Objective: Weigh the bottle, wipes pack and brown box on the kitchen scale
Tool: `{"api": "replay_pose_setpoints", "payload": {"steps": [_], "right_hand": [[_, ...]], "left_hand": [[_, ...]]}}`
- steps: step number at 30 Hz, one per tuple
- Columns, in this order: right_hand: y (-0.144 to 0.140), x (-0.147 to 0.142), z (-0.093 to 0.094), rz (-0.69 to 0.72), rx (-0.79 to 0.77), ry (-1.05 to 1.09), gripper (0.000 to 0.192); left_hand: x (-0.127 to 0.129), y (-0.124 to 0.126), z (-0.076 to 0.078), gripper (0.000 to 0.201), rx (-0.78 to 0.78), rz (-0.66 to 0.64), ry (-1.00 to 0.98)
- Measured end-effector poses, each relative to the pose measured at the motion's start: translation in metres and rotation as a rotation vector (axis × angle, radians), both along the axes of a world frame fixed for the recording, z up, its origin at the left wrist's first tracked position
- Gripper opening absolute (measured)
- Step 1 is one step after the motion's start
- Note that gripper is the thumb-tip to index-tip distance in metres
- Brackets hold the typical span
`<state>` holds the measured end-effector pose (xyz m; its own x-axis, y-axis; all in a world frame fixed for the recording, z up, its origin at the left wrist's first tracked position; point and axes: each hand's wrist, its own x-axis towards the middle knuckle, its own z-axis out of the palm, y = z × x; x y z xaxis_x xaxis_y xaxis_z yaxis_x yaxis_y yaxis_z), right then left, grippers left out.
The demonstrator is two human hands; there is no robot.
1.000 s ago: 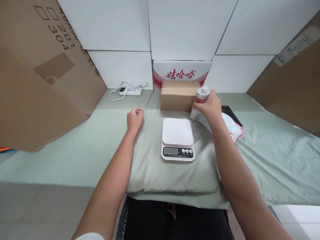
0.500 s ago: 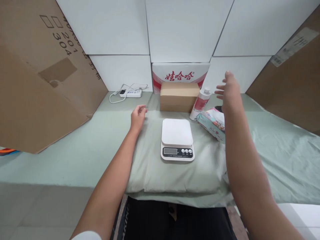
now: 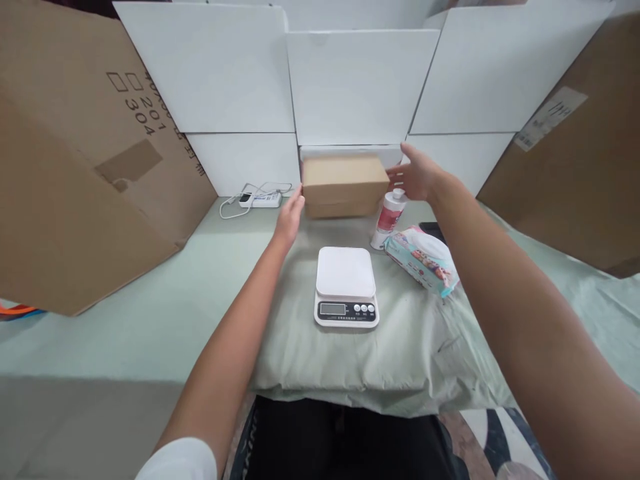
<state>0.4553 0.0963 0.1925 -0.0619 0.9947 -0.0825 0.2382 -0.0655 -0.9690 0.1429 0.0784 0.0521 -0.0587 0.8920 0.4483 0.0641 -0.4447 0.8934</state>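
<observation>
The left hand (image 3: 290,217) lies flat-fingered against the left end of the small brown cardboard box (image 3: 345,183), fingers straight and together. The right hand (image 3: 417,177) is spread, its fingertips at the box's right end, thumb raised above. The box sits between the two palms at the far edge of the tabletop (image 3: 125,313), in front of the white panels (image 3: 350,93); whether it rests on the cloth or is raised slightly off it cannot be told. The box is closed, so its contents are hidden.

Just beside the box's right end stands a white bottle with a red label (image 3: 387,217), its cap partly covered by the right hand. A packet of wet wipes (image 3: 423,260) lies next to the bottle, with a dark flat object behind it mostly hidden by the right forearm. A white kitchen scale (image 3: 346,287) sits on the green cloth nearer the person, its platform bare and its display too small to read. A white power strip (image 3: 257,198) with a cable lies at the back left. Large brown cartons (image 3: 75,173) lean at both sides, cut off by the frame.
</observation>
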Motion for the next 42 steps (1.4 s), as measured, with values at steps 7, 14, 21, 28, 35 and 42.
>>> {"api": "replay_pose_setpoints", "payload": {"steps": [7, 14, 21, 28, 35, 42], "right_hand": [[-0.093, -0.022, 0.009, -0.011, 0.639, -0.111, 0.040], [-0.185, -0.012, -0.103, -0.120, 0.716, -0.057, 0.060], [-0.186, -0.019, -0.128, -0.132, 0.726, 0.030, 0.055], [-0.188, -0.026, -0.142, -0.075, 0.682, 0.019, 0.060], [-0.197, -0.019, -0.159, -0.098, 0.667, -0.009, 0.064], [-0.195, -0.020, -0.163, -0.139, 0.682, -0.001, 0.070]], "left_hand": [[-0.018, -0.118, 0.048, 0.074, 0.206, 0.071, -0.102], [0.001, -0.203, -0.016, 0.073, 0.064, 0.103, -0.097], [0.002, -0.211, -0.033, 0.061, 0.149, 0.128, -0.109], [-0.002, -0.221, -0.041, 0.051, 0.148, 0.232, -0.135], [-0.003, -0.232, -0.052, 0.062, 0.057, 0.277, -0.084], [-0.003, -0.229, -0.056, 0.060, 0.084, 0.265, -0.074]]}}
